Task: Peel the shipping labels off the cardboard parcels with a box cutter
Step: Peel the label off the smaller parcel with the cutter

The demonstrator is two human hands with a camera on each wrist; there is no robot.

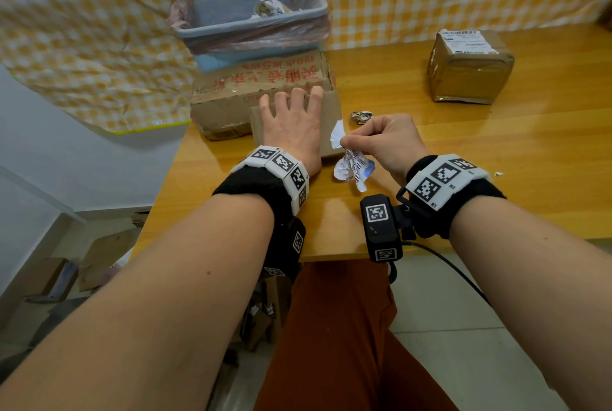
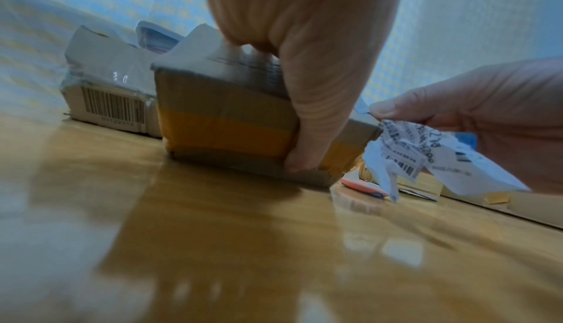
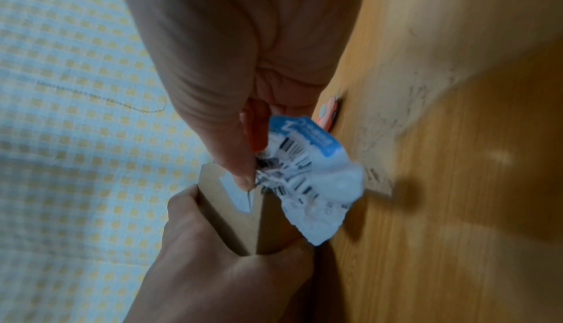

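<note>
Left hand (image 1: 291, 126) down flat on the small parcel (image 2: 225, 121), fingers spread across its top, thumb clamped down the near side. Parcel sitting on the wooden table (image 1: 463, 159), band of yellow tape round its side. Right hand (image 1: 387, 142) just right of the parcel, thumb and fingertips pinching a crumpled shipping label (image 1: 352, 169), partly torn away and hanging at the parcel's right edge. A white scrap of it (image 1: 337, 136) sticking up by the parcel's corner. On the label: barcodes, black print too crumpled to read, a blue strip along one edge (image 3: 317, 135).

An orange-pink object (image 2: 362, 186) lying on the table close behind the parcel's right end, possibly the box cutter, too blurred to be sure.

Right behind the parcel, touching it, a larger worn carton (image 1: 265, 79) with red Chinese characters printed upside down, not clearly legible; a barcode (image 2: 112, 109) on its end. Behind that, a blue-grey bin (image 1: 251, 20) lined with a plastic bag, crumpled paper inside. Well right of the parcel, a taped brown cube box (image 1: 470, 69), white label on top, print unreadable. Near the parcel's right, a small crumpled wad (image 1: 361, 116).
</note>
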